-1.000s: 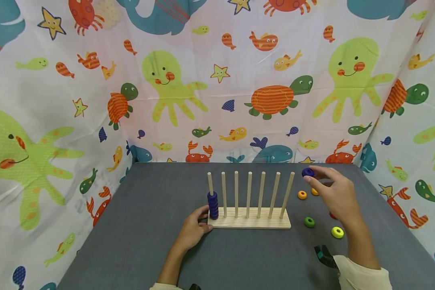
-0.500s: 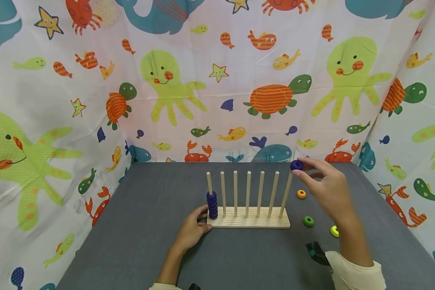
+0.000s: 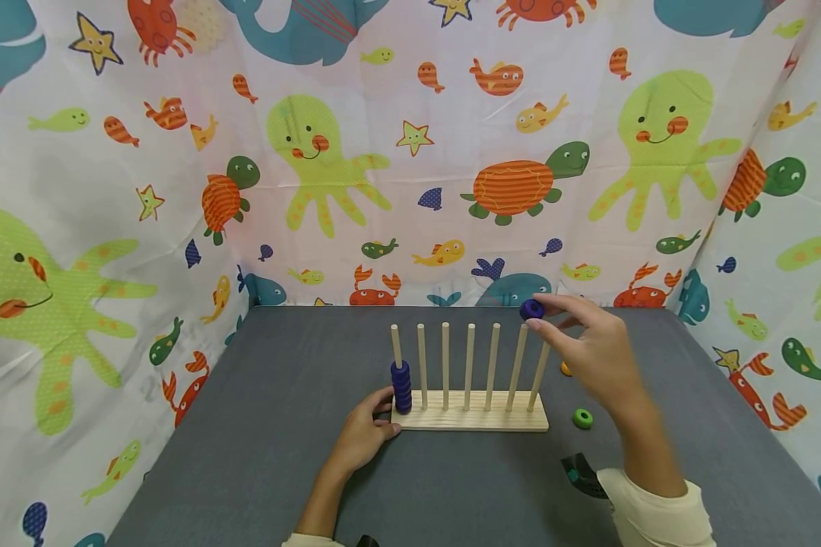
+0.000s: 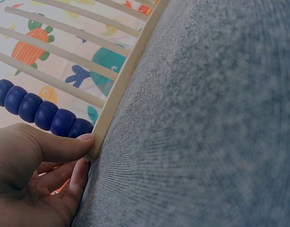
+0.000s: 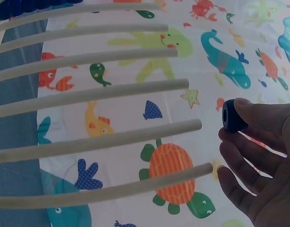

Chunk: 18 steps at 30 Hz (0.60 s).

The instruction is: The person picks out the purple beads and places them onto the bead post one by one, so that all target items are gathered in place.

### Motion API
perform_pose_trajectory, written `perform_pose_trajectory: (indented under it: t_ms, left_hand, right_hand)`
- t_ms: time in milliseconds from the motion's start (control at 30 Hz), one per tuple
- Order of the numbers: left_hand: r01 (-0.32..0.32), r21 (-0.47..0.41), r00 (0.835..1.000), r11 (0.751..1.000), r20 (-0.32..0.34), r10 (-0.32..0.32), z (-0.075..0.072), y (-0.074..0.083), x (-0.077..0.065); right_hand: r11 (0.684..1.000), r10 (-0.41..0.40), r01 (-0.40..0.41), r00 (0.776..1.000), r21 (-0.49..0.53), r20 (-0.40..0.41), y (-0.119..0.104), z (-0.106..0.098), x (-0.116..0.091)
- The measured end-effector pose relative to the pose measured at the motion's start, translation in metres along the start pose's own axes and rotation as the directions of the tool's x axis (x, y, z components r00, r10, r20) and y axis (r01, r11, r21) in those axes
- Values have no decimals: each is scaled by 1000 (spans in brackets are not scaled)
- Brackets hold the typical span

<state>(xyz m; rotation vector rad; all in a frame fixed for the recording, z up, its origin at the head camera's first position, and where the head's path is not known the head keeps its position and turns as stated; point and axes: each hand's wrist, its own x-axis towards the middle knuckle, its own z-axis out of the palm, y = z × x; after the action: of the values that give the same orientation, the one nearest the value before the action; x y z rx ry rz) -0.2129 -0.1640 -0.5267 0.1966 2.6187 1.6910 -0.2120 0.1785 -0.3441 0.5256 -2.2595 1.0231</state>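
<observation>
A pale wooden peg stand (image 3: 475,421) with several upright pegs rests on the table. Dark blue beads (image 3: 400,386) are stacked on its leftmost peg. My left hand (image 3: 364,433) grips the left end of the base; in the left wrist view the thumb lies on the edge next to the lowest bead (image 4: 80,127). With thumb and forefinger, my right hand (image 3: 594,346) pinches one more dark blue bead (image 3: 531,309), just above the tips of the right-hand pegs. In the right wrist view that bead (image 5: 233,116) is apart from the pegs, its hole facing them.
A green bead (image 3: 582,418) lies on the grey table (image 3: 267,471) right of the stand. An orange bead (image 3: 565,368) is partly hidden behind the right hand. A curtain (image 3: 410,190) printed with sea animals hangs behind and at the sides.
The right hand has carried the blue bead leftward and slightly up, from right of the stand to over its right-hand pegs. The left hand has stayed on the base.
</observation>
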Motion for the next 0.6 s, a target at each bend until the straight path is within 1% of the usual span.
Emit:
perform_pose_trajectory:
  t_ms: [167,333,400,600]
  left_hand:
    - [-3,-1,1000,1000,2,3,0,-1,0]
    - [-9,9,1000,1000,1,9,0,-2,1]
    - [-1,9,1000,1000,0,1,0,-2,1]
    - [18,6,1000,1000,-3,-18,0,-1,2]
  right_hand:
    - [999,-43,43,999,1,-7,-6,7,4]
    - [995,-92,93,996,30,-15,-10,15,8]
    - [993,-111,112,994,39,-13,-12,18,8]
    - [990,-132,130,991,60,24,-18,26,11]
